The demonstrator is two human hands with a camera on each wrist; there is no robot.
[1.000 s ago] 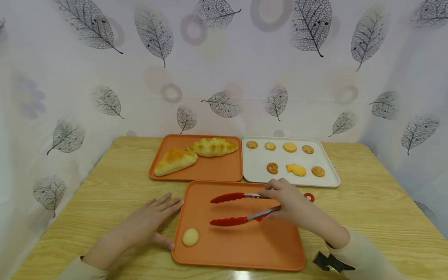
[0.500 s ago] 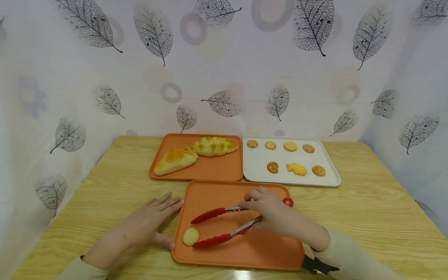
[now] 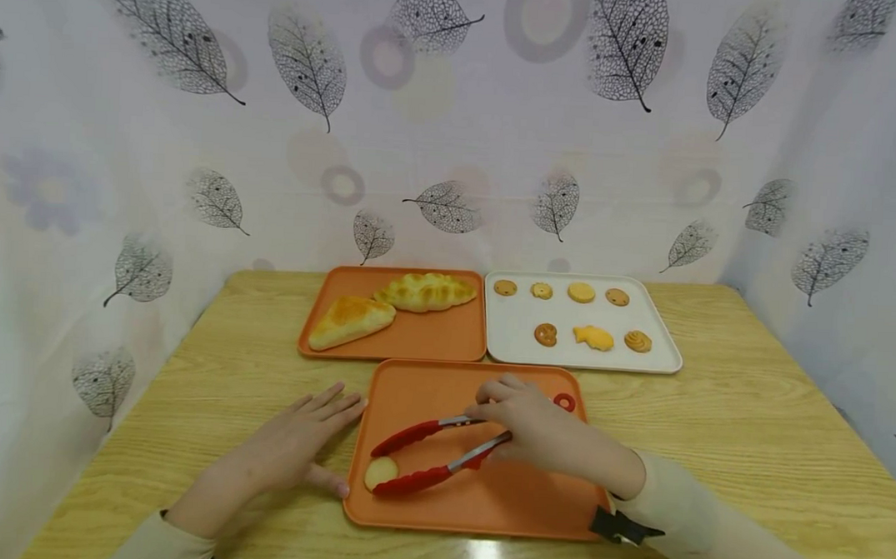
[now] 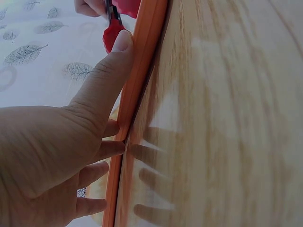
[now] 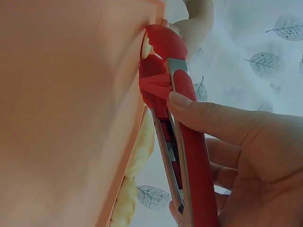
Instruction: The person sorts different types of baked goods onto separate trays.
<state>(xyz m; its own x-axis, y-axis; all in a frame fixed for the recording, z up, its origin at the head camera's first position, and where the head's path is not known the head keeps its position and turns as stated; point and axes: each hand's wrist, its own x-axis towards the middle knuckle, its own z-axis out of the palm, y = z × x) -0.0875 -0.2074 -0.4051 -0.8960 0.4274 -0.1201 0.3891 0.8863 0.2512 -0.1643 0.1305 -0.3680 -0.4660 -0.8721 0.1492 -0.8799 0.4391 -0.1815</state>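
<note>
My right hand (image 3: 524, 425) grips a pair of red-tipped metal tongs (image 3: 412, 481) over the front orange tray (image 3: 475, 510). The spread tong tips stand on either side of a round pale cookie (image 3: 379, 473) in the tray's near left corner; the lower tip overlaps it in the head view. In the right wrist view the thumb presses along the red handle of the tongs (image 5: 196, 165). My left hand (image 3: 294, 444) lies with straight, spread fingers against the tray's left edge. Its thumb and fingertips touch the orange rim (image 4: 139, 71) in the left wrist view.
Behind, a second orange tray (image 3: 438, 342) holds a triangular bread (image 3: 351, 323) and a long braided bread (image 3: 426, 292). Beside it a white tray (image 3: 512, 349) carries several small cookies, one of them a fish-shaped cookie (image 3: 593, 337). All stand on a wooden table (image 3: 727, 425) before a leaf-patterned curtain.
My right hand has moved left and toward me with the tongs, bringing their tips from the tray's middle to around the pale cookie. The left hand has stayed put.
</note>
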